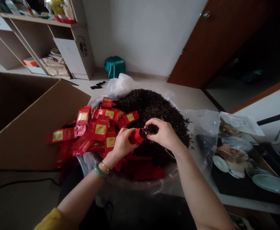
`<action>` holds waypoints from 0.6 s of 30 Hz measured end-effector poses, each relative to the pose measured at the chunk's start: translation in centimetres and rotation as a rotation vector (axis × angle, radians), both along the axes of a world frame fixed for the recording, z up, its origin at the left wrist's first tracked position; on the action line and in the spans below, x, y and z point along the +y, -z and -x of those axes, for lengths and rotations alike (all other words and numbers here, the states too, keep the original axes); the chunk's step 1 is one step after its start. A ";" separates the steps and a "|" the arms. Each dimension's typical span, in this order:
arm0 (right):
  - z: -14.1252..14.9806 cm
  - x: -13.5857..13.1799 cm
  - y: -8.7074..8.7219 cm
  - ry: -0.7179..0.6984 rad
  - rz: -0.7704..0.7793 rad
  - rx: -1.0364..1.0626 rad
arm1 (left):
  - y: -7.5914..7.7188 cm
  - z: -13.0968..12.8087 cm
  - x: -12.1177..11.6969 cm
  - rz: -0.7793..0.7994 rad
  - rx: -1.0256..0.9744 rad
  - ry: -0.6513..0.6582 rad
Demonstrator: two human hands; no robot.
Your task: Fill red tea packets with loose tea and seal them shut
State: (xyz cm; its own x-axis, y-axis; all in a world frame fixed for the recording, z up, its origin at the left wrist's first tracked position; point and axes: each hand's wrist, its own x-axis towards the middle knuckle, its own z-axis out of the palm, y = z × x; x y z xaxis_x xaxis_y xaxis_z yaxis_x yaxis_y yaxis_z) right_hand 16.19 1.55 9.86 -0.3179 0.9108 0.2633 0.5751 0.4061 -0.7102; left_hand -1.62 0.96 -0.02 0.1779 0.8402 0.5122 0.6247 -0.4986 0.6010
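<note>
My left hand (123, 142) is closed round a small red packet (136, 136), its dark mouth facing right. At that mouth my right hand (159, 131) pinches a clump of dark tea leaves (151, 129). Behind both hands rises a heap of loose dark tea leaves (154, 103) in a container lined with a clear plastic bag (123, 83). Left of my hands lie several red packets with gold labels (100, 128), piled over the container's edge. More red packets (147, 171) lie in shadow below my hands.
A large open cardboard box (34, 127) stands at the left. On the right, a dark tray (236, 188) carries bowls and dishes. A green-covered stool (115, 66) is by the back wall, near a shelf unit (82, 48). A brown door (202, 48) is at the back right.
</note>
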 end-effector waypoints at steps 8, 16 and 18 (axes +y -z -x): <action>1.1 0.4 0.0 -0.032 -0.055 -0.090 | 0.4 -0.3 0.1 0.014 -0.062 -0.045; 1.6 -0.2 0.3 -0.020 -0.064 -0.073 | 1.0 -0.6 0.3 0.018 -0.070 -0.090; 1.8 -0.2 0.4 -0.059 -0.122 -0.122 | 1.0 -0.7 0.3 0.018 -0.061 -0.115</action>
State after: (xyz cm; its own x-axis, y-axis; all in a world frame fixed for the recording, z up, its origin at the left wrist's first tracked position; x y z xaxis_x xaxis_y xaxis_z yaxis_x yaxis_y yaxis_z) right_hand 14.36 1.39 9.44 -0.4060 0.8534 0.3268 0.6269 0.5203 -0.5800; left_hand -0.96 1.23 -1.06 0.0490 0.8626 0.5035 0.6386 -0.4146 0.6483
